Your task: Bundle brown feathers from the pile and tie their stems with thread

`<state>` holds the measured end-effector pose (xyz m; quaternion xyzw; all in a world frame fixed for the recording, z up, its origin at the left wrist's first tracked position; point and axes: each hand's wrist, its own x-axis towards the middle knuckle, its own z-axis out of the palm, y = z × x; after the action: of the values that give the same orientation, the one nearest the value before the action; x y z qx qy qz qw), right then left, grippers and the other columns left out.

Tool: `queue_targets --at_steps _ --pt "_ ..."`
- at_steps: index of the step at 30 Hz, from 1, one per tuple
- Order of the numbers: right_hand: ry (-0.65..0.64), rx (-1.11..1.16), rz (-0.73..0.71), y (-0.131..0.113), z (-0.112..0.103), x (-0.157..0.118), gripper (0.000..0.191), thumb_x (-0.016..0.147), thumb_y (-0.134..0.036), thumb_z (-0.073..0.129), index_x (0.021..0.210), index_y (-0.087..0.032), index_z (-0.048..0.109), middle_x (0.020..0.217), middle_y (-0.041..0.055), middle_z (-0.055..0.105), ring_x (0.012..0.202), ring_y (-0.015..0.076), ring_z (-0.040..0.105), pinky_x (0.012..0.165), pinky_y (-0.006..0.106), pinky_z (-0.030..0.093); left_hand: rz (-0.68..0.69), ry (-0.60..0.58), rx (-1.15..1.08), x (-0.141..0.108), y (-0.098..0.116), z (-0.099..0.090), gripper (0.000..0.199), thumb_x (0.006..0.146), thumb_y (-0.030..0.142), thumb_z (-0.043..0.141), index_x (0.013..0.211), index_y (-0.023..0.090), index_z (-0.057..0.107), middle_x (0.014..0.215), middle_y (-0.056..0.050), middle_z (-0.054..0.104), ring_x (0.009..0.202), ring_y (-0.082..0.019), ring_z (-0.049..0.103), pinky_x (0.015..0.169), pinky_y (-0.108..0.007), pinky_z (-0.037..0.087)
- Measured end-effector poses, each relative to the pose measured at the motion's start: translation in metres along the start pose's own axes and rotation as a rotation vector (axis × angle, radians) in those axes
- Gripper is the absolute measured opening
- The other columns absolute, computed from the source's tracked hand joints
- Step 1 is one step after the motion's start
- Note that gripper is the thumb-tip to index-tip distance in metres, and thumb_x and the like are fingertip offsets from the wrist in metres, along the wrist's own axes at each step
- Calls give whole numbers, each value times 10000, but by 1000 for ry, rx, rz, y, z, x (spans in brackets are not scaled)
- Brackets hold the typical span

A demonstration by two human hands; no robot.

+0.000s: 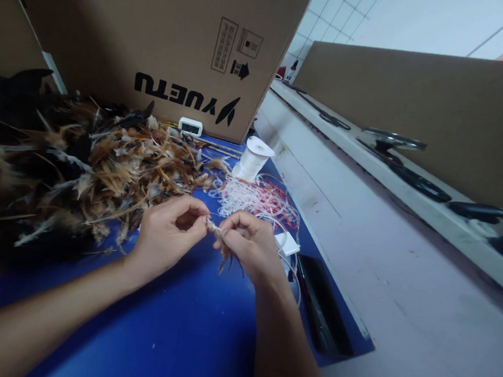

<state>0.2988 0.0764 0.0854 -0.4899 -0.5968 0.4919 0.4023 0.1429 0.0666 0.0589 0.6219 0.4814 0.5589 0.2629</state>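
Observation:
Between my two hands runs a small bunch of brown feathers (226, 256), its pale quill ends pointing left. My left hand (170, 228) pinches those quill ends between thumb and forefinger. Closer to the brown plumes, my right hand (250, 242) grips the bunch with its fingertips, and the tips hang below it. A thin pale thread seems to run near the fingertips, though too fine to follow. Left of my hands lies a large heap of brown and black feathers (133, 165). Beyond my right hand sits a tangle of white and red string (255, 198).
A white spool (254, 156) stands behind the string. A small white digital display (190, 126) leans by a big cardboard box (172, 38). Right of my hands are a white block (287, 244) with a cable and a black glossy object (324, 308) on the blue table (202, 326).

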Motion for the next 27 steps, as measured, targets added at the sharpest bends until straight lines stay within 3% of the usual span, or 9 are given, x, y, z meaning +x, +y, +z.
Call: queue_targets --at_steps 5,11,15,19,22,24,27 --pt "-47 158 54 -4 1 1 17 639 -191 565 635 -175 566 467 -33 599 396 91 534 407 189 424 -77 8 -55 3 -1 0 32 758 192 608 789 191 615 703 7 684 639 -146 688 604 -222 551" --pt "-54 238 49 -4 -4 2 130 619 -183 653 743 -174 615 552 -46 612 434 79 537 424 199 469 -142 -23 -160 8 -2 -3 67 764 218 617 817 181 599 718 0 674 650 -152 681 624 -239 553" --pt "-37 130 -26 -3 -10 3 103 654 -192 667 755 -170 663 532 -45 594 455 76 530 464 211 481 -158 -156 -143 16 0 -11 218 854 333 507 928 178 643 836 -38 682 710 -170 657 597 -253 533" --pt "-39 47 -94 -1 -12 4 87 682 -195 657 765 -180 678 562 -35 596 486 83 528 488 223 473 -102 -389 25 21 6 -17 336 872 404 474 715 174 664 620 4 605 581 -140 563 539 -230 440" --pt "-49 47 -117 1 -10 5 95 691 -202 653 783 -190 674 610 -23 618 525 97 550 510 233 475 -107 -519 -14 21 7 -16 335 845 396 529 619 172 634 577 15 575 555 -121 517 518 -216 393" --pt "-7 99 -125 2 -9 7 166 678 -209 670 843 -194 659 707 -3 661 590 113 589 536 240 490 -196 -521 -149 20 4 -14 296 823 387 573 637 169 645 591 12 584 547 -110 509 517 -210 394" --pt "178 192 -144 3 -11 10 264 671 -228 690 924 -189 624 778 8 664 636 118 603 542 236 497 -430 -434 -404 18 -1 -11 228 779 369 654 687 160 656 618 9 595 523 -83 498 505 -193 397"
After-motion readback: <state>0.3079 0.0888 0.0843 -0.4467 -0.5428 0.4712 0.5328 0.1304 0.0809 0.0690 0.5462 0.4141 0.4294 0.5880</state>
